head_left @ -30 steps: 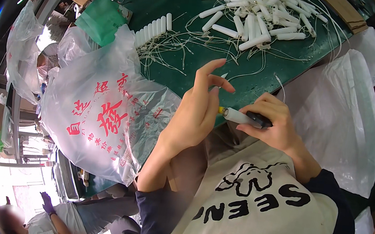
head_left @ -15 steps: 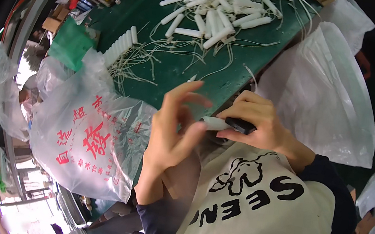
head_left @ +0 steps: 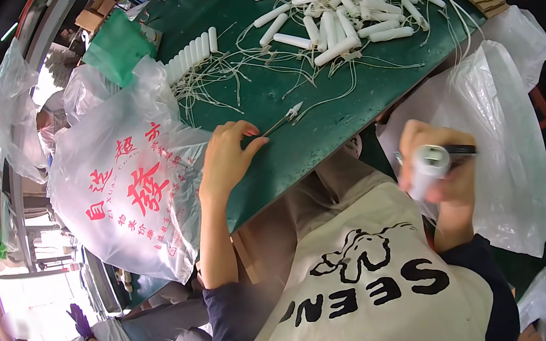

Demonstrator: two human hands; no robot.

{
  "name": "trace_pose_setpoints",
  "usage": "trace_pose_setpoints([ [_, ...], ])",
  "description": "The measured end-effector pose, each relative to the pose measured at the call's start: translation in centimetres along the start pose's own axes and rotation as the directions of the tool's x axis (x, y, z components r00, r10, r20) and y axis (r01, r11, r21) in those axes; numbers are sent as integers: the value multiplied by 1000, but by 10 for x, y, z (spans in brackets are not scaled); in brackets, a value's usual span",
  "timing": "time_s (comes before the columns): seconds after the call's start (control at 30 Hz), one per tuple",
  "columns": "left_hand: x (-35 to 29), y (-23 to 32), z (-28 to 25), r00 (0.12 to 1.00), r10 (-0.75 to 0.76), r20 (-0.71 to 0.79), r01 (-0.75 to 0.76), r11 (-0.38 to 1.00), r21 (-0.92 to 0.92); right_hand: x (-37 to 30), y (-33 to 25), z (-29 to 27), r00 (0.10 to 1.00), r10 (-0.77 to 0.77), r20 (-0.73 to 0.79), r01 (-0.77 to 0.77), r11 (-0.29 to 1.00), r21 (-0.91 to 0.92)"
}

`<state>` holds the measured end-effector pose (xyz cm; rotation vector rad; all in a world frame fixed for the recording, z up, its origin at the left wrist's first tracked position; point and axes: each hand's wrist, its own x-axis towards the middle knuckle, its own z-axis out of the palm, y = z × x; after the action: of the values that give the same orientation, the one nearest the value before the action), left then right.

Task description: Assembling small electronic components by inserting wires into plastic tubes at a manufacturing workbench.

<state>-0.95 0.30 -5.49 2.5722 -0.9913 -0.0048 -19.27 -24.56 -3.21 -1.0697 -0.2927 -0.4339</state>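
One big green table (head_left: 336,120) is holding a heap of tubes (head_left: 334,32) on the far side. Left hand (head_left: 228,157) is hanging half-open while the right hand (head_left: 455,176) is curling snugly, near right, around a white tube (head_left: 428,170) and smaller black piece (head_left: 464,150). Left fingertips are sitting by a thin rod (head_left: 277,126), can't tell if pinching.

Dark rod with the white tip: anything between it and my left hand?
Nothing visible. The left hand is at the near end of the dark rod on the green table; whether they touch is unclear.

Smooth, plastic-looking white tube (head_left: 427,174)
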Motion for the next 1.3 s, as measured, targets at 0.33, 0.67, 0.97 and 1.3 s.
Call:
trace_pose_setpoints([
  [0.33, 12, 3, 18, 994, -98, 46, 104, 985, -136, 4, 46, -10, 996, 44, 81, 14, 795, -606],
  [0.67, -2, 58, -1, 876, 110, 470, 459, 109, -882, 6, 59, -7, 996, 24, 91, 48, 708, -705],
  [0.97, -4, 66, 7, 785, 201, 586, 595, 21, -804, 7, 69, -9, 949, -214, 232, 315, 628, -712],
  [1.3, -11, 76, 3, 752, 255, 608, 614, 67, -787, 2, 76, -10, 947, -188, 262, 319, 664, -676],
])
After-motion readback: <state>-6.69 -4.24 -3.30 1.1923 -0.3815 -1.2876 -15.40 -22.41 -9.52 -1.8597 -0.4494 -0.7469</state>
